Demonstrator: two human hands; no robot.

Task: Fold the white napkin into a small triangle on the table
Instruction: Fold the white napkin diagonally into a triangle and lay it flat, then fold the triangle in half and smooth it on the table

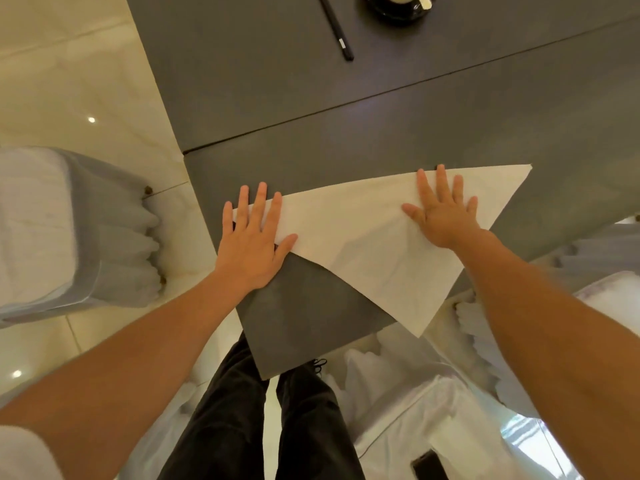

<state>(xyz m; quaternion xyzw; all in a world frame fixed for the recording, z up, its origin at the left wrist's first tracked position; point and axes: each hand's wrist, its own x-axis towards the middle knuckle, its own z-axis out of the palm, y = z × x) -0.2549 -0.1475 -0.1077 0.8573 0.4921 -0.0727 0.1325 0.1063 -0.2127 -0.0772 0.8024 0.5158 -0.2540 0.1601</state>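
Napkin lies as one big triangle, centre-right of frame, on the table, its lower point hanging past the table edge. My left hand is flat, grip open, pinning the left tip; right hand flat and spread on the upper middle, holding nothing. Risk: w/ that overhang, lifting either palm lets the cloth slide off, or layers shift & the next crease goes crooked.
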